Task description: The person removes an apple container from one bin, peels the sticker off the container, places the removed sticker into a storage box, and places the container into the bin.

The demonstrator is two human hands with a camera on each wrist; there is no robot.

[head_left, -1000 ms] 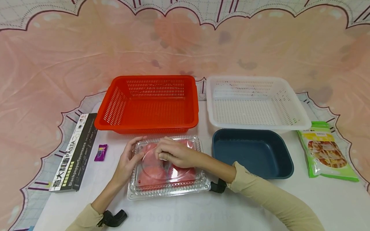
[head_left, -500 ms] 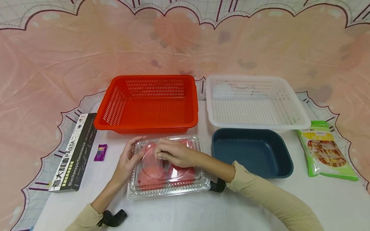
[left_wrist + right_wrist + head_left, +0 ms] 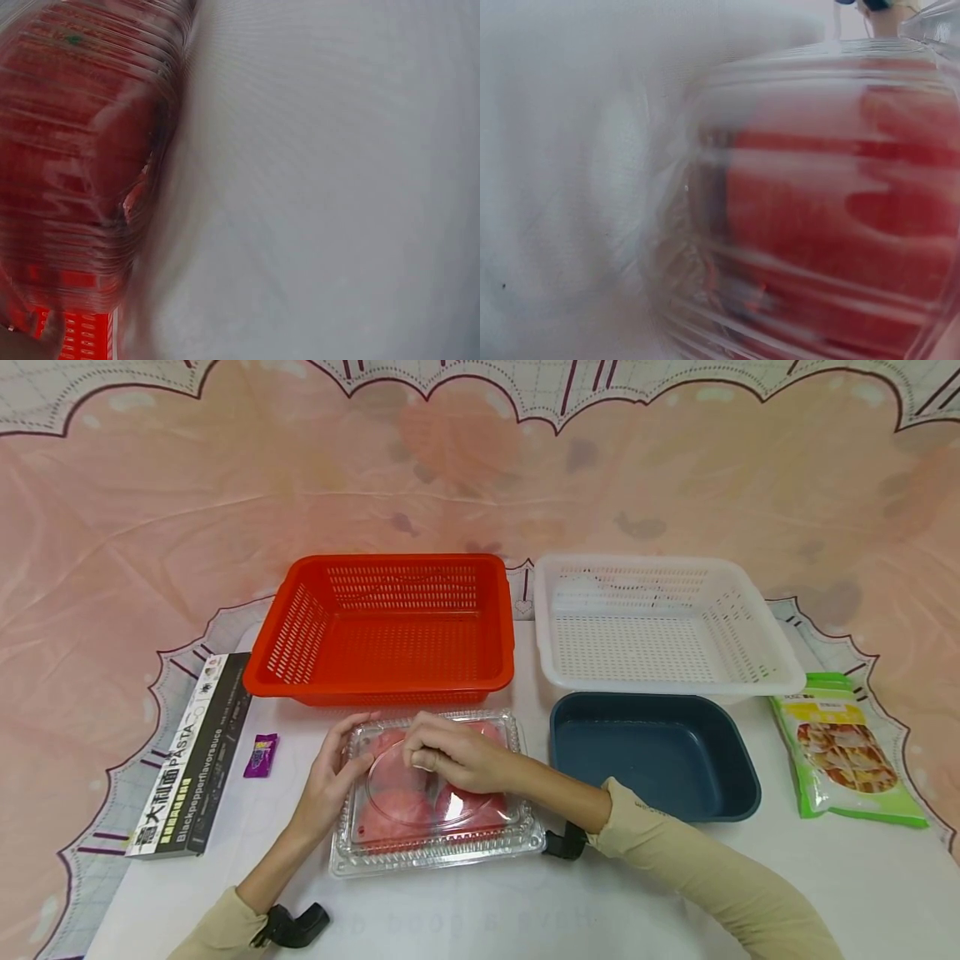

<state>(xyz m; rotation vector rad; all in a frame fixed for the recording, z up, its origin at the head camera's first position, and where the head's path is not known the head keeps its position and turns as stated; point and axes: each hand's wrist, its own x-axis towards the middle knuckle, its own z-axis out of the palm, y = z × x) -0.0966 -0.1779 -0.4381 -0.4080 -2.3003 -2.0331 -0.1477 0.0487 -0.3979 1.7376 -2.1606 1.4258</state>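
The white bench (image 3: 420, 902) carries a red basket (image 3: 382, 687) and, beside it, a white basket (image 3: 667, 683) at the back; a clear container (image 3: 442, 852) of red round things (image 3: 397, 814) sits before the red basket; right of it, a blue tub (image 3: 652, 760); far left a pasta box (image 3: 191, 760), far right a green bag (image 3: 851, 756); the left grip (image 3: 330, 781) lies loosely extended along the container's left edge; the right grip (image 3: 459, 760) curls over the container, whether pinching anything I cannot tell; left, a purple packet (image 3: 261, 756).

Left hand (image 3: 332, 778) (thumb (image 3: 357, 767) apart), right hand (image 3: 455, 759) curled
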